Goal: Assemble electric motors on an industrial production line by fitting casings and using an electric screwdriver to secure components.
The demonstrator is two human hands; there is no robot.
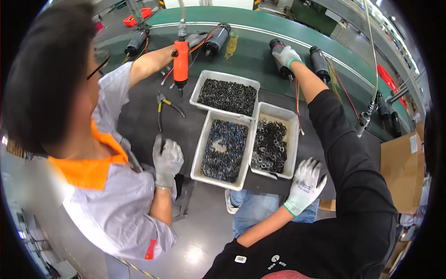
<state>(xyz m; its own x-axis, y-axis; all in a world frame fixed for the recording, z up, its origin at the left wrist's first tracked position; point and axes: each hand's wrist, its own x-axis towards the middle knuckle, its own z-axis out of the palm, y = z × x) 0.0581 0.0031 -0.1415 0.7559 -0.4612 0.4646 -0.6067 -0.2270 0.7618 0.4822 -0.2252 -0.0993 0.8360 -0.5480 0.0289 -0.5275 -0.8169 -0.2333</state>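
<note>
My right hand [286, 56], in a white glove with a green cuff, reaches far across to the green conveyor. Its fingers are wrapped round a black cylindrical motor [277, 44], with wires trailing toward me. My left hand [305, 185], gloved alike, rests palm down near the table's front edge, fingers spread and holding nothing. Just left of it stands a white tray of black rings [291, 169]. Another white tray [197, 172] holds small dark and blue parts, and a third tray [195, 93] holds small black parts. A second motor [319, 64] lies right of my right hand.
At left, a co-worker in grey has one gloved hand [197, 38] at a motor [217, 39], the other [168, 160] near the table edge. An orange power screwdriver [181, 60] hangs above yellow-black pliers [161, 98]. A cardboard box [403, 172] stands at right.
</note>
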